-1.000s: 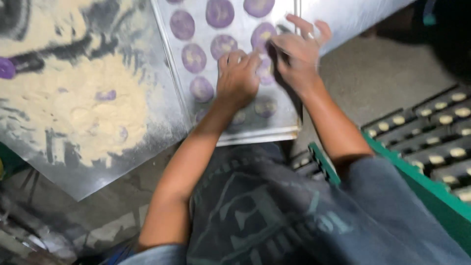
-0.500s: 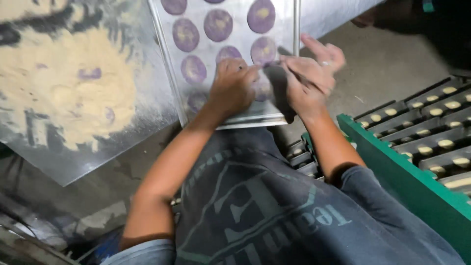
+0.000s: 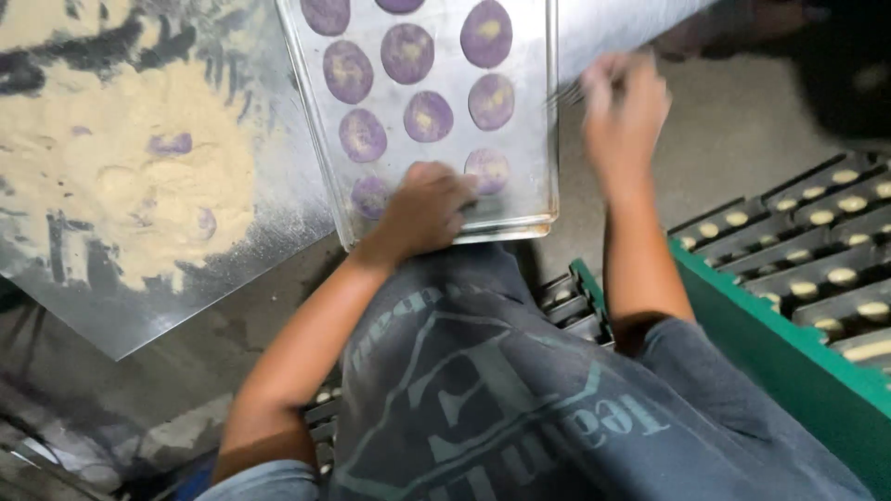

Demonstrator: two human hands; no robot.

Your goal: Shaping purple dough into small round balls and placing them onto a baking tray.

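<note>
A metal baking tray (image 3: 538,139) holds several flat purple dough discs (image 3: 429,116) with pale centres. My left hand (image 3: 422,209) lies palm down on the tray's near edge, fingers bent over the closest discs and hiding one of them. My right hand (image 3: 624,107) is blurred and raised just off the tray's right edge. A thin pale streak (image 3: 563,93) sticks out of its fingers toward the tray; what it is cannot be made out.
A metal table (image 3: 278,232) to the left is dusted with tan flour (image 3: 121,176) and carries a purple dough piece (image 3: 170,144). A green rack (image 3: 752,315) at the right holds dark trays of small pale rounds (image 3: 840,276).
My right hand has lifted off the near discs and swung right, past the tray's edge. My left hand has stayed on the tray's near end.
</note>
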